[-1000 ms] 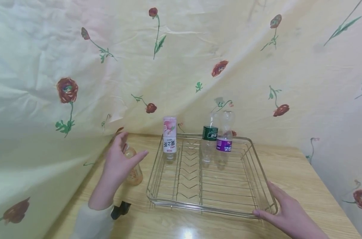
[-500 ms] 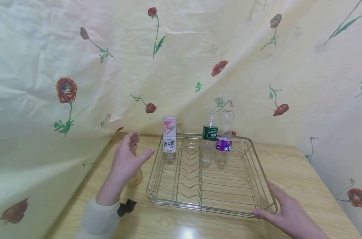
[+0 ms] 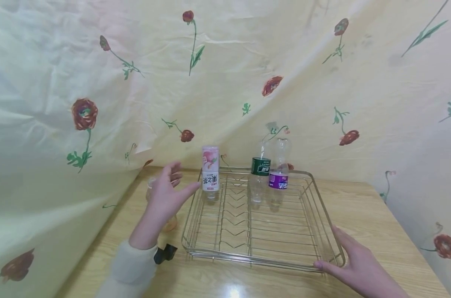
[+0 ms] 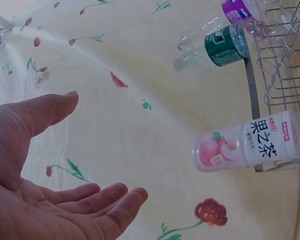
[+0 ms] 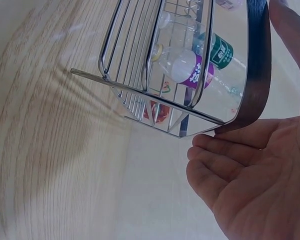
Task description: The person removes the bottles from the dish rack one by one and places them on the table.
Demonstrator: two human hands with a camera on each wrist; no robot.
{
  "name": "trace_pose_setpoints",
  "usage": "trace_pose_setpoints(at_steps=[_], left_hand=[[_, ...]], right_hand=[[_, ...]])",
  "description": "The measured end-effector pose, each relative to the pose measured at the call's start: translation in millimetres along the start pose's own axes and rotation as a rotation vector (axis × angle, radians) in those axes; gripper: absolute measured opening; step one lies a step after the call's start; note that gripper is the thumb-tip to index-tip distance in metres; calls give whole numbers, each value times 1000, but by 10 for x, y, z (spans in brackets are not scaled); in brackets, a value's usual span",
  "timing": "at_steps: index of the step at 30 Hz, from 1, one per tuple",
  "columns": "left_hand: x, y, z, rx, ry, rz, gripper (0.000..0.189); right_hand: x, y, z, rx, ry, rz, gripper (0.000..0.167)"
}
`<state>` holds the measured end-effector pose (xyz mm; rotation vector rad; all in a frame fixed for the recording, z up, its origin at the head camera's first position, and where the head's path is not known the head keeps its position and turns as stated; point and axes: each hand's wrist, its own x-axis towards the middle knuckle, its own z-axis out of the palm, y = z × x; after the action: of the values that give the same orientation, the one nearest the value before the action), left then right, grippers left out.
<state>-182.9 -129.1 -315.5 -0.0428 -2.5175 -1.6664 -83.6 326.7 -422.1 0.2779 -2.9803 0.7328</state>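
Observation:
My left hand (image 3: 167,194) is held up left of the wire dish rack (image 3: 225,250), its thumb and fingers spread with nothing between them. Just right of its thumb, an upside-down bottle with a pink peach label (image 3: 210,167) stands in the rack; it lies ahead of the palm in the left wrist view. Partly hidden behind the left hand, an orange-tinted bottle (image 3: 171,223) stands on the table. My right hand (image 3: 359,265) holds the rack's near right corner, thumb on the front rim and fingers along the side.
Toward the rack's back stand two more upturned clear bottles, one with a green label (image 3: 260,166) and one with a purple label (image 3: 278,181). A flowered cloth (image 3: 225,82) hangs behind and to the left of the wooden table (image 3: 374,215). A black strap piece (image 3: 166,253) is at the left wrist.
My left hand has moved right, away from beside the orange-tinted bottle toward the peach-label bottle, staying spread. The right hand and rack have kept their place.

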Motion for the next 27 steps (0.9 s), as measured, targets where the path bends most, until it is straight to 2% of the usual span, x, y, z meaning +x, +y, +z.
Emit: trace_pose_setpoints(at_steps=[7, 16, 27], left_hand=[[59, 32, 70, 17, 14, 13, 87], [114, 23, 118, 16, -6, 14, 87], [203, 7, 186, 58, 1, 16, 83]], right_hand=[[-1, -11, -21, -3, -10, 2, 110], [-9, -17, -24, -1, -9, 3, 110], [-5, 3, -13, -4, -10, 8, 111]])
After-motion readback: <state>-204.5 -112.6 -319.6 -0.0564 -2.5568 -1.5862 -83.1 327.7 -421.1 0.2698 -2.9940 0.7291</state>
